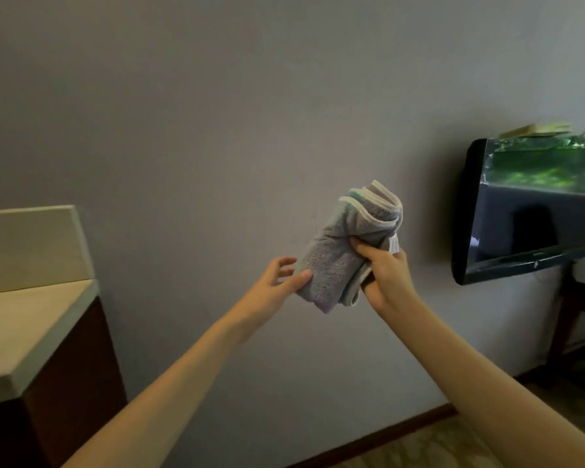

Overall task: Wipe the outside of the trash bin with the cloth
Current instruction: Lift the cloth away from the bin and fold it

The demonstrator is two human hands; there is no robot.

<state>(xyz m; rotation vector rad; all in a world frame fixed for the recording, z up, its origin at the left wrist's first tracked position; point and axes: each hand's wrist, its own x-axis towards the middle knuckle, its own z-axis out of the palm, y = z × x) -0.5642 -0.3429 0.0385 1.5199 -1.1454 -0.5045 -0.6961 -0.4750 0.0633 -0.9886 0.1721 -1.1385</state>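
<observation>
Gripping the folded grey cloth [347,248] near the picture's middle, the right hand [384,275] had its fingers curled around the cloth's right side. The left hand [277,282], at 8 o'clock from the cloth, pinched its lower left corner with thumb and loosely spread fingers.

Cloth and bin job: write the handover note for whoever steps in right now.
Right hand: grips the folded grey cloth at its right edge, held up in front of the wall.
Left hand: pinches the cloth's lower left corner, thumb on the front, other fingers loosely spread.
Trash bin: not in view.
Also around: counter at left, wall-mounted TV at right.
Done: cloth is in hand and folded.
Left: find the bin and wipe its outside; no wiping shows yet.
</observation>
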